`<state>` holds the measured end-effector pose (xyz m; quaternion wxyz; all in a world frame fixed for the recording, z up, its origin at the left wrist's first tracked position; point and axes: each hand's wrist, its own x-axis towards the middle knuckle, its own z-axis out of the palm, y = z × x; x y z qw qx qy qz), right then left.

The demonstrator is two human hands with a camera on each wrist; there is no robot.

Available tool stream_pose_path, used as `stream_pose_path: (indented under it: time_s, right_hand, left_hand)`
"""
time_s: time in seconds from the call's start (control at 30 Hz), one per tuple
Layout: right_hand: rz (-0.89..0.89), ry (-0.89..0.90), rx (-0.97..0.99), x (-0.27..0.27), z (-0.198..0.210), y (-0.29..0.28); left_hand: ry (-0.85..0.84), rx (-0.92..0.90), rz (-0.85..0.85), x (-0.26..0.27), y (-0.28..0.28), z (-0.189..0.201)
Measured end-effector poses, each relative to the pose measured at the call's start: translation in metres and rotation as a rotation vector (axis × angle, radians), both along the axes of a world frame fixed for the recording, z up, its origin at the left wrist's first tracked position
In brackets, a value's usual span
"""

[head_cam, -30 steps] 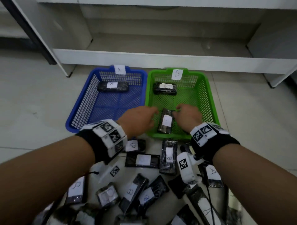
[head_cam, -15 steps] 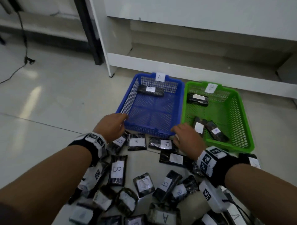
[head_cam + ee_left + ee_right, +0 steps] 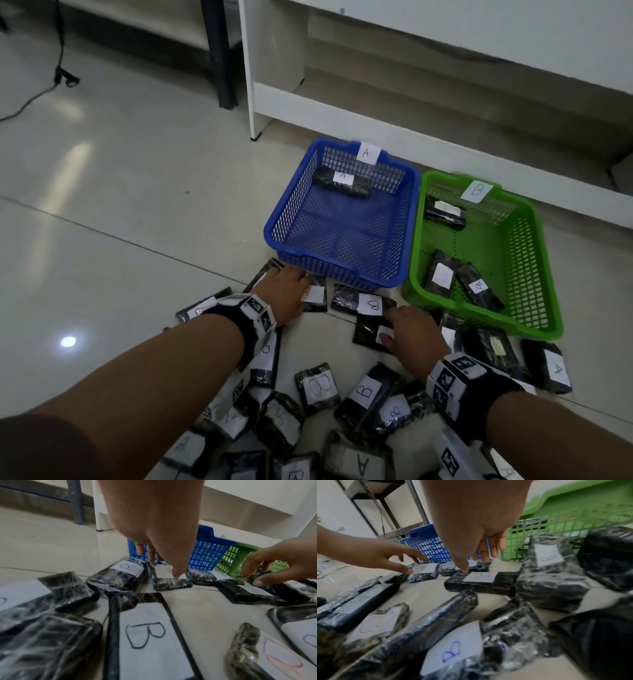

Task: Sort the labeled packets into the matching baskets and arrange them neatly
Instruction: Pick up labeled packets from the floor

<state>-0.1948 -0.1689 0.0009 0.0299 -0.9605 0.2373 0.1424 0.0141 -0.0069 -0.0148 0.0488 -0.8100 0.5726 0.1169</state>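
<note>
A blue basket (image 3: 273,219) tagged A holds one A packet (image 3: 342,180). Beside it, a green basket (image 3: 544,260) tagged B holds three black packets, one at the back (image 3: 445,212) and two near the front (image 3: 442,274). Many black wrapped packets with white A or B labels lie on the floor before the baskets. My left hand (image 3: 286,291) (image 3: 163,566) pinches a flat packet (image 3: 315,296) (image 3: 169,580) just in front of the blue basket, thumb on its label, fingers at its far edge. My right hand (image 3: 404,325) (image 3: 474,565) hovers, its thumb touching another packet (image 3: 368,334) (image 3: 481,581).
A white shelf unit (image 3: 274,113) stands right behind the baskets, with a black table leg (image 3: 219,51) and a cable (image 3: 61,72) further left. Bare tiled floor (image 3: 102,240) stretches to the left. A packet labeled B (image 3: 371,303) lies between my hands.
Both hands drew back from the green basket, leaving a packet inside it, and came down onto the floor pile. The head view swung left.
</note>
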Motion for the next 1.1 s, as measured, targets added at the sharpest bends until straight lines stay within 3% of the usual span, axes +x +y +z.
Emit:
stream_pose_path:
  time_s: [0.1,0.33,0.4,0.53,0.7,0.93,1.1]
  right_hand:
    - [-0.051,0.114,-0.078,-0.013,-0.001,-0.013]
    - [-0.015,0.208,-0.002,-0.024,-0.008,-0.024]
    - [-0.026,0.208,0.015,-0.021,-0.008,-0.024]
    - [0.000,0.219,0.017,-0.015,-0.006,-0.026]
    - [0.030,0.143,0.196,-0.017,0.000,-0.021]
    - [0.044,0.029,0.390,-0.026,0.040,-0.027]
    - [-0.118,-0.105,0.422,-0.044,0.080,-0.063]
  left_hand:
    - [-0.067,0.019,0.043,-0.005,-0.005,-0.006]
    - [-0.034,-0.008,0.110,-0.010,-0.011,-0.012]
    - [0.045,-0.012,0.129,-0.009,-0.012,-0.008]
    - [0.368,-0.007,0.158,-0.003,-0.010,0.001]
    - [0.489,-0.034,0.192,0.004,-0.011,0.016]
    - [0.649,0.338,0.187,0.003,-0.022,0.051]
    - [0.853,0.472,0.221,-0.013,-0.053,0.084]
